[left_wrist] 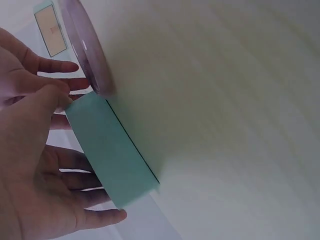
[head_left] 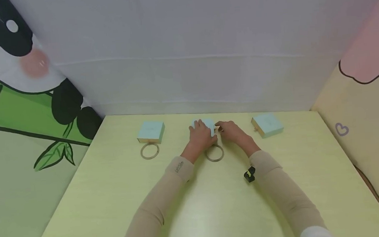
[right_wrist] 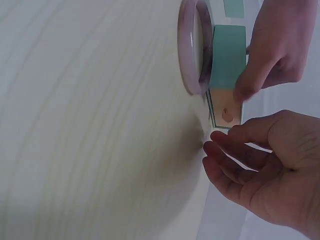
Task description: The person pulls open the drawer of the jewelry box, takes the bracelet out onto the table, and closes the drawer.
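My left hand (head_left: 201, 135) holds the middle turquoise box (head_left: 208, 122), fingers across its top and thumb at the near edge. In the left wrist view the plain turquoise side of this box (left_wrist: 112, 150) shows between thumb and fingers. The right wrist view shows its tan drawer front with a small pull tab (right_wrist: 227, 115). Right at that end is my right hand (head_left: 232, 131), fingers loosely bent and thumb tip beside the drawer front, nothing between them. A pinkish bangle (head_left: 215, 160) lies just in front of the middle box, its near side toward me.
Left on the table (head_left: 195, 206) stands a similar turquoise box (head_left: 152, 129), with another bangle (head_left: 150, 158) in front. A third turquoise box (head_left: 268, 124) sits angled at the right. A white curtain (head_left: 206, 77) hangs behind. A black device (head_left: 250, 174) is on my right wrist.
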### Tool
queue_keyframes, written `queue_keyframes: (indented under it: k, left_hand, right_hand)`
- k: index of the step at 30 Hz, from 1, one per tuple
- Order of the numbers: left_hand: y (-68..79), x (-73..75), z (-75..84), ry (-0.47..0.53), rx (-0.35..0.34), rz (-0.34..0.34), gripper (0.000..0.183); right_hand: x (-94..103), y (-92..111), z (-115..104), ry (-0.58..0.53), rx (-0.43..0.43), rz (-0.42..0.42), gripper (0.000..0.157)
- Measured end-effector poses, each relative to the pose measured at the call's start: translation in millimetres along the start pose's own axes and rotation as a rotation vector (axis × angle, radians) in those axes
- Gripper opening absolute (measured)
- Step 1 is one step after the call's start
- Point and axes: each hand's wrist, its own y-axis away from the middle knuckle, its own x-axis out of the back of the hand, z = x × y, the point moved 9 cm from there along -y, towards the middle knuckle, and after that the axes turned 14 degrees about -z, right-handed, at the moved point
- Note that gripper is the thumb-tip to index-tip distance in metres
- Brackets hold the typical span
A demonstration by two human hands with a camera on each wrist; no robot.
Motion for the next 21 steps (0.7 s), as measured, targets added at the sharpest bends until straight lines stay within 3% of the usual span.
queue_keyframes:
  k: [5, 12, 15, 21]
  left_hand:
    - [6.8, 0.1, 0.6, 0.062, -0.034, -0.056, 0.057]
    - [15.9, 2.7, 1.9, 0.104, -0.266, -0.016, 0.040]
    - [16.5, 4.5, 1.8, 0.133, -0.328, 0.005, 0.038]
    - [15.0, 4.8, 5.1, 0.151, -0.312, 0.022, 0.056]
  right_hand:
    - [1.9, 6, 12, 0.031, -0.015, 0.027, 0.035]
    - [-0.6, 12, 22, 0.037, -0.032, 0.025, 0.033]
    - [-1.2, 13, 24, 0.043, -0.031, 0.022, 0.032]
    - [-1.7, 11, 25, 0.050, -0.049, 0.012, 0.031]
